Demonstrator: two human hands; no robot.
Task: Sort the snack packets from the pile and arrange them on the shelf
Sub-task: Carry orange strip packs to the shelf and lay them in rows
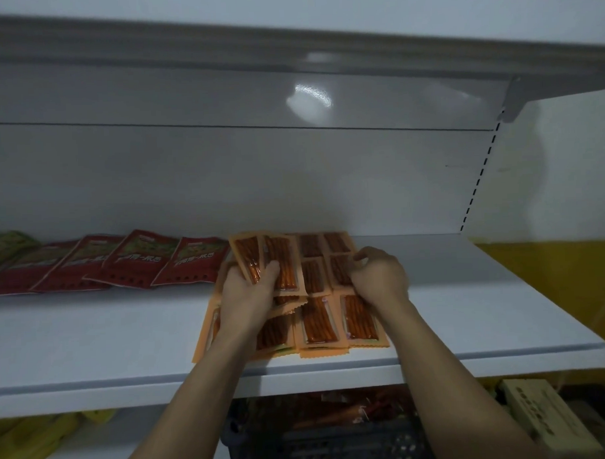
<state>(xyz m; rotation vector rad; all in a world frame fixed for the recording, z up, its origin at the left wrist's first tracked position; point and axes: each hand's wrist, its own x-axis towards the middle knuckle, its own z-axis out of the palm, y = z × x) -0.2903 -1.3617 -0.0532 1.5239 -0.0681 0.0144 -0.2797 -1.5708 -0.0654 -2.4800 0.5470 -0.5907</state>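
**Orange stick-snack packets** [318,319] lie flat in overlapping rows on the right half of the white middle shelf [468,309]. Each shows reddish-brown sticks through a clear window.

**Left hand** [248,293]: grips a fanned pair of the same kind, the held packets [249,260], tilted over the rear left corner of the array. The thumb is pressed across their front and the fingers are curled behind.

**Right hand** [381,274]: set at the array's right side, knuckles up, with its fingers curled down onto a middle-row packet. Whether they pinch it or merely touch it cannot be told. Both forearms enter from the lower edge.

**Same shelf, left of the array:** red packets [189,264] overlap like shingles in a row along the back. Blurred green packets [3,246] lie at the far left edge.

**Surroundings:**
- A white back panel [189,181] carries a bright reflection.
- The upper shelf [287,23] runs overhead. It is carried at the right by a bracket [514,98] on a slotted upright [477,182].
- A yellow wall [553,272] shows beyond the shelf's right end.

**Below the middle shelf:**
- A dark plastic crate [336,444] holds a pile of mixed packets [341,410].
- Yellow packets [44,437] lie at lower left.
- A cardboard box [547,416] stands at lower right.
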